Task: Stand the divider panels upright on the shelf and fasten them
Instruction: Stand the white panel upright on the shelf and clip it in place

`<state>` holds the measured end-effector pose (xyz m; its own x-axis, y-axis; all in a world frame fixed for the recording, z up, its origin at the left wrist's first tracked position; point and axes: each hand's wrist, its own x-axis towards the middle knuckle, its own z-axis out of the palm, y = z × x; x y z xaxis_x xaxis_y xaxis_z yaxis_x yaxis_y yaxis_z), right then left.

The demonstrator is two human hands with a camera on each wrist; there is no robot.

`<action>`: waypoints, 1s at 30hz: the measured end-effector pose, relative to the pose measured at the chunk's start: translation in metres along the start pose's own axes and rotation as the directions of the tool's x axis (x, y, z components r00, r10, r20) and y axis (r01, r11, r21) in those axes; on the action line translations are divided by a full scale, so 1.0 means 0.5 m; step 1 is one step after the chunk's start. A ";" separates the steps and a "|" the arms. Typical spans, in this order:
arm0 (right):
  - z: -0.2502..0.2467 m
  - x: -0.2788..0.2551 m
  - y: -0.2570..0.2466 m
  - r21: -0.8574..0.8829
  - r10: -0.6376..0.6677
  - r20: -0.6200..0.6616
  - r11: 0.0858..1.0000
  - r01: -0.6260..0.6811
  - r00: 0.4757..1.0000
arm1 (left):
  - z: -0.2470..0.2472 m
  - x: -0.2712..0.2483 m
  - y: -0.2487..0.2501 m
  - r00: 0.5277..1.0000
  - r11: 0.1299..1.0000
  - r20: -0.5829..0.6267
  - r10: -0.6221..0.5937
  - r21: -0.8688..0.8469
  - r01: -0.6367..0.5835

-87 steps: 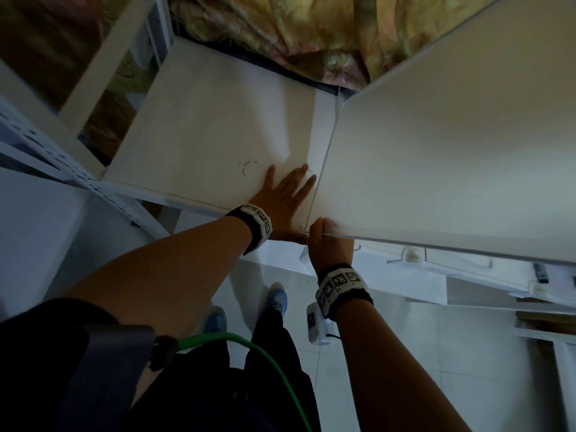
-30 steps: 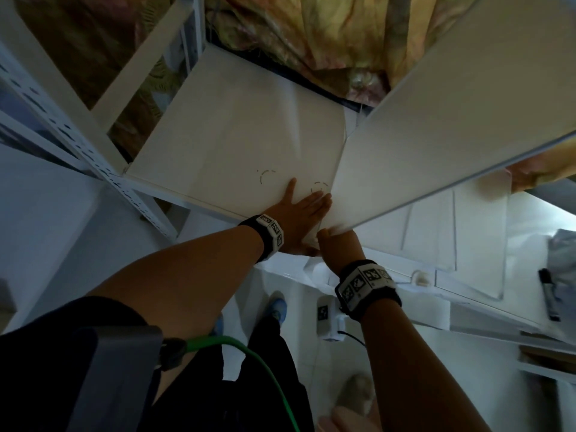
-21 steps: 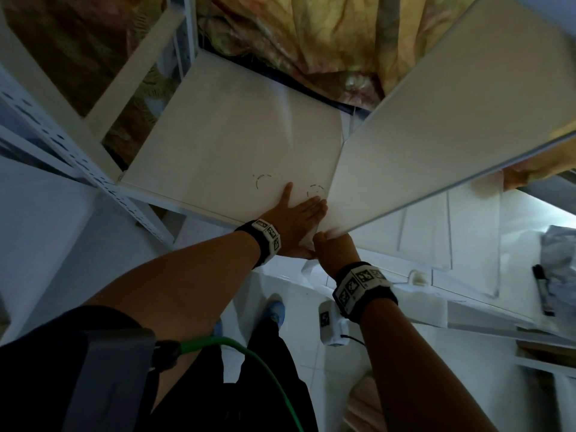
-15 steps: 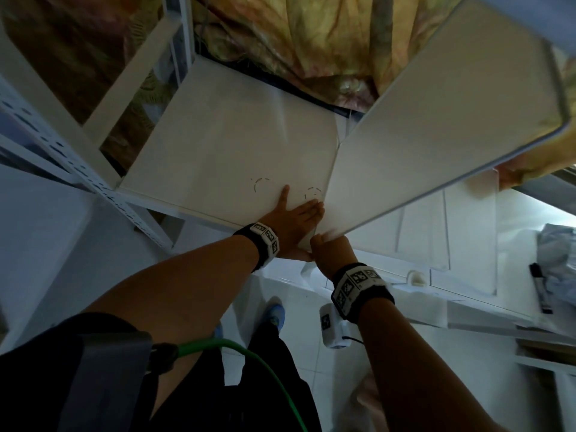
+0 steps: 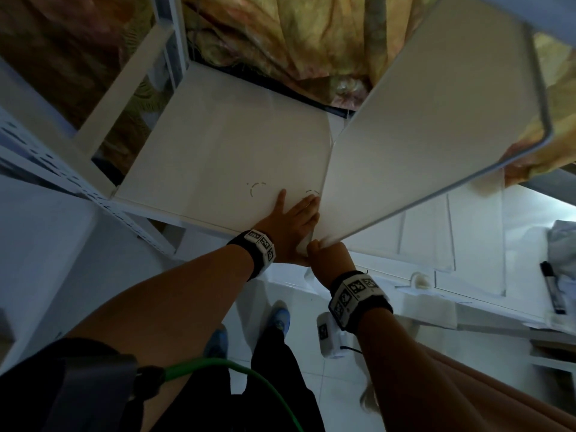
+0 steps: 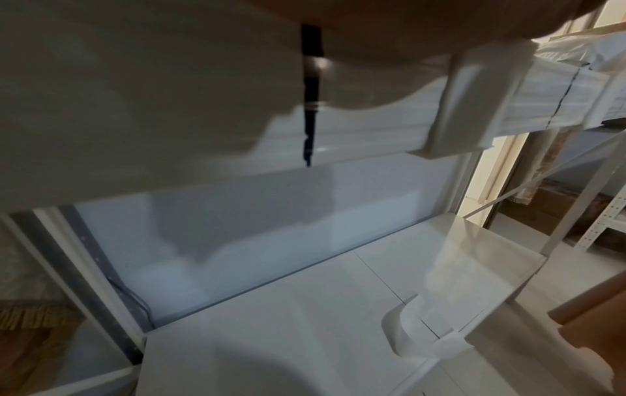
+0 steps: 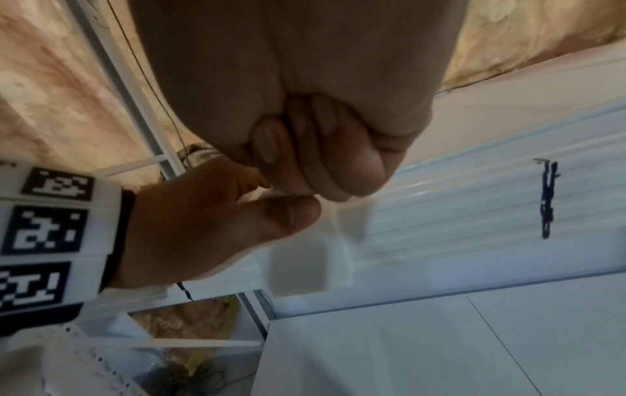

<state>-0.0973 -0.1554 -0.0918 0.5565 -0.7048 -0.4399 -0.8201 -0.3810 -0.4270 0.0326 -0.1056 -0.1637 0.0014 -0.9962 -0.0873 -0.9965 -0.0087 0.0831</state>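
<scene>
Nearest, at the lower centre of the head view, the right hand [image 5: 330, 254] has its grip clenched on the near bottom corner of one divider panel [image 5: 430, 126]; the right wrist view shows the fingers [image 7: 325, 150] curled tight at that corner. This is probably the pivot from which the panel is being swung upright. Just left of it, the left hand [image 5: 288, 229] lies flat with straight fingers on the shelf [image 5: 218, 145], fingertips touching the panel's lower edge, grasping nothing; it seems to brace the foot so the edge does not slide.

The panel rises from that seam toward the upper right of the frame, tilted, not yet upright and, by my reading, not yet fastened. Two faint dashed circles [image 5: 258, 188] are marked on the shelf beside the left fingertips, perhaps fixing positions. Farther, at right centre, two more flat white panels [image 5: 467, 232] lie on a lower surface, and one black marker [image 5: 553, 288] lies at the right edge.
</scene>
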 end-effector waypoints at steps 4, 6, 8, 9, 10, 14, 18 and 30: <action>0.008 -0.006 0.008 0.024 0.040 0.023 0.999 -0.041 0.999 | 0.007 -0.001 -0.002 1.000 1.000 -0.011 0.008 0.016 -0.008; 0.007 -0.005 0.010 0.008 0.055 0.036 0.998 -0.055 0.998 | 0.008 0.000 -0.002 1.000 1.000 -0.001 0.019 0.021 -0.019; 0.005 -0.002 0.010 -0.007 0.022 0.052 1.000 -0.022 0.998 | 0.004 0.001 0.000 0.999 1.000 0.026 0.021 0.016 -0.022; 0.006 0.001 0.009 -0.015 0.007 0.054 1.000 -0.006 0.999 | 0.002 0.001 -0.001 0.999 1.000 0.034 0.021 0.013 -0.022; 0.004 0.004 0.009 -0.002 0.007 0.058 1.000 -0.007 0.998 | 0.001 0.002 -0.001 0.999 1.000 0.040 0.020 0.008 -0.021; 0.000 0.007 0.003 0.004 0.016 0.082 1.000 -0.016 0.997 | 0.001 0.007 -0.007 0.998 1.000 0.065 0.013 -0.016 -0.012; -0.007 0.001 -0.001 0.075 0.035 0.070 0.996 -0.040 0.997 | 0.007 0.011 -0.008 0.998 1.000 0.057 0.007 -0.008 -0.006; 0.008 -0.006 0.003 0.126 0.091 0.022 0.988 -0.093 0.996 | 0.009 -0.001 0.004 0.998 1.000 0.061 -0.017 0.010 0.016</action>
<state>-0.0995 -0.1516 -0.0943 0.4823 -0.7233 -0.4942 -0.8449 -0.2353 -0.4803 0.0305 -0.1046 -0.1680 0.0130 -0.9887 -0.1491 -0.9971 -0.0240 0.0718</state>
